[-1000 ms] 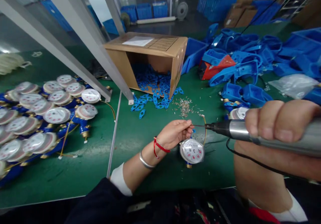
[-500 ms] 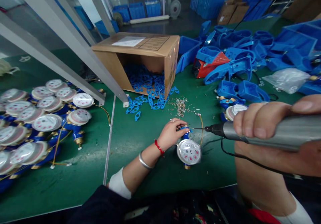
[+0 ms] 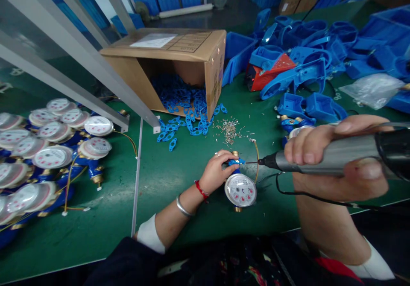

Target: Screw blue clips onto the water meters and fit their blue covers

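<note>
My left hand (image 3: 215, 174) pinches a small blue plastic clamp (image 3: 237, 161) at the upper pipe end of a water meter (image 3: 240, 190). The meter lies dial up on the green bench, its yellowish wire running up on the right. My right hand (image 3: 307, 144) is wrapped round a grey electric screwdriver (image 3: 347, 154), held level from the right. Its thin bit points left and reaches the clamp's right side; whether a screw sits at the tip is too small to tell.
Loose screws (image 3: 229, 131) lie beyond the meter. Behind them, a cardboard box (image 3: 166, 45) on its side spills blue clamps (image 3: 173, 144). Several finished-looking meters (image 3: 53, 156) crowd the left, near grey metal posts (image 3: 80, 51). Blue plastic housings (image 3: 296, 81) pile up right. A black cord (image 3: 285, 191) hangs below the screwdriver.
The screwdriver has shifted slightly left, its bit now at the clamp. The brass pipe end now shows above the clamp. My view has tilted a little downward.
</note>
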The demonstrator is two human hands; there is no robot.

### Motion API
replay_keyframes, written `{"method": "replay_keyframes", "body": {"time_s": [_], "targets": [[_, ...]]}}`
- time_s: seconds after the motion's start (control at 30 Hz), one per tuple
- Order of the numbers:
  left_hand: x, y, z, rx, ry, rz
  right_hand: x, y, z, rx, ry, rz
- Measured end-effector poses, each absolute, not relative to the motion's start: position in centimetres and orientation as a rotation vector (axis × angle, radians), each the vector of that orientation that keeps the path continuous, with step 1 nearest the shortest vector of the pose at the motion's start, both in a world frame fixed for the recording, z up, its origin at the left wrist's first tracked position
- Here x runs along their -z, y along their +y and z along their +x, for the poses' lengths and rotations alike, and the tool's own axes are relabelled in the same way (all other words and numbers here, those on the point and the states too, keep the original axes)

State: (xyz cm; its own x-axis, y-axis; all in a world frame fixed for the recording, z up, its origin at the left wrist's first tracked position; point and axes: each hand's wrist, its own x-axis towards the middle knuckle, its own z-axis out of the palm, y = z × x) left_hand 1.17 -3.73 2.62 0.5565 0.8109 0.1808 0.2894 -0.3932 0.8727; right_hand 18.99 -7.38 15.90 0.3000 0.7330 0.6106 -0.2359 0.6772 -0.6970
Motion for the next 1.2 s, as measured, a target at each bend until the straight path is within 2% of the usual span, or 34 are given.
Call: {"method": "replay_keyframes", "body": {"time_s": [0.73,1.2], "targets": [[-1.8,-3.3,1.2,-0.749,0.836,1.949,-13.1,-5.5,17.5,-0.807,-1.16,-0.492],[-1.5,-3.4,1.3,-0.801,0.801,1.975,-13.1,-5.2,17.0,-0.87,-1.19,-0.565]]}}
